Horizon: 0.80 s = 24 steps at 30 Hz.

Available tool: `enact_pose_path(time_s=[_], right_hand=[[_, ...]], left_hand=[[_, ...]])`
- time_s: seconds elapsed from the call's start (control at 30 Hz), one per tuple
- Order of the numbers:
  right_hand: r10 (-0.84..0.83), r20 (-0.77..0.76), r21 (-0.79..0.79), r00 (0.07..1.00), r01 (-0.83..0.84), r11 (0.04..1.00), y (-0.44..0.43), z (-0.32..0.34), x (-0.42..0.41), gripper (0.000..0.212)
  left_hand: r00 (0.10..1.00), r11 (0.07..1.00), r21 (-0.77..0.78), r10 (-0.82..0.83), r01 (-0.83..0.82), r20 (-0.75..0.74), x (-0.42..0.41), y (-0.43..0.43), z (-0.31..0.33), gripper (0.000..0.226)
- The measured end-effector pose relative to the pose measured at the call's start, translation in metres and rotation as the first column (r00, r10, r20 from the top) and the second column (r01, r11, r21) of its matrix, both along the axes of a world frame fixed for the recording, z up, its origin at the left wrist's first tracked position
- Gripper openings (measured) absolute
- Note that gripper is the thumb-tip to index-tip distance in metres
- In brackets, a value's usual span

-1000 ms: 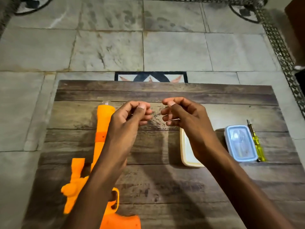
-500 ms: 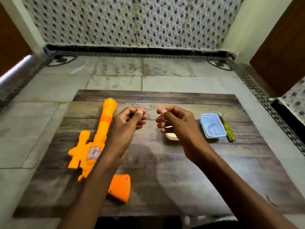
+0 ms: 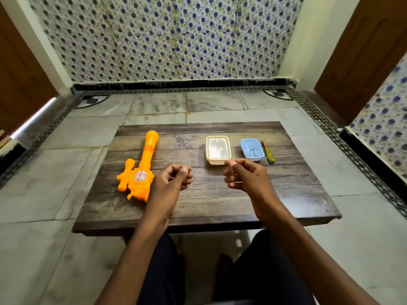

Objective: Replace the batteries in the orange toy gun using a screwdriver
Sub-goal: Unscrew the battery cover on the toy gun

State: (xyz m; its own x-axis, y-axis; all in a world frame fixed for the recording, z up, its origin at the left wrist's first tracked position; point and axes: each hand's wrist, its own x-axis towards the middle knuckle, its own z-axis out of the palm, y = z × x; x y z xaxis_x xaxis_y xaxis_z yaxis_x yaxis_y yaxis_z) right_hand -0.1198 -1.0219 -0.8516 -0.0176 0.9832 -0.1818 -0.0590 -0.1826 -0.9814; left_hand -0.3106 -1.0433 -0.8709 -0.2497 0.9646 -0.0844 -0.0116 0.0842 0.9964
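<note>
Two bare hands hover above a low wooden table (image 3: 207, 208), both loosely curled with thumb laid against the bent fingers and nothing visibly held. Left hand (image 3: 170, 183): fingers folded into a soft fist, thumb tip resting on the index finger; whether something very small is pinched there cannot be told. Right hand (image 3: 244, 177): fingers likewise curled inward, thumb raised toward the index finger, palm turned partly to the left. The two hands are apart, with bare tabletop between them.

Orange toy gun (image 3: 141, 170): lies flat on the left part of the table, barrel pointing away from the person, body just beside the left hand and partly hidden by the left wrist. Cream rectangular container (image 3: 218, 149): sits just beyond the right hand's fingertips, its near edge partly covered by them. Blue rectangular container (image 3: 252, 149): stands just right of the cream one, holding what appear to be small cylindrical batteries. Yellow-handled screwdriver (image 3: 268, 152): lies on the table just right of the blue container, shaft pointing away, well clear of both hands.

Both forearms extend forward from the lower frame over dark-clad knees, wrists roughly level, converging slightly toward the table's centre.
</note>
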Motion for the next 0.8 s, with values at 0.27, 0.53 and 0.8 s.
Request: enact_pose_path(time_s=[0.27, 0.53, 0.8], right_hand=[[-0.034, 0.078, 0.017, 0.996, 0.033, 0.999, -0.031, -0.013, 0.024, 0.017], [-0.061, 0.075, 0.001, 0.995, 0.062, 0.998, -0.021, -0.031, 0.017, 0.015], [0.038, 0.013, -0.088, 0.999, -0.037, 0.995, 0.002, -0.066, -0.004, 0.014]], left_hand=[[0.998, 0.998, -0.002, -0.057, 0.057, 0.007, 0.023, -0.017, -0.006, 0.013], [0.997, 0.997, -0.015, -0.071, 0.071, -0.017, 0.019, -0.024, -0.021, 0.014], [0.997, 0.998, -0.021, 0.058, -0.059, -0.041, -0.005, -0.009, -0.037, 0.014]])
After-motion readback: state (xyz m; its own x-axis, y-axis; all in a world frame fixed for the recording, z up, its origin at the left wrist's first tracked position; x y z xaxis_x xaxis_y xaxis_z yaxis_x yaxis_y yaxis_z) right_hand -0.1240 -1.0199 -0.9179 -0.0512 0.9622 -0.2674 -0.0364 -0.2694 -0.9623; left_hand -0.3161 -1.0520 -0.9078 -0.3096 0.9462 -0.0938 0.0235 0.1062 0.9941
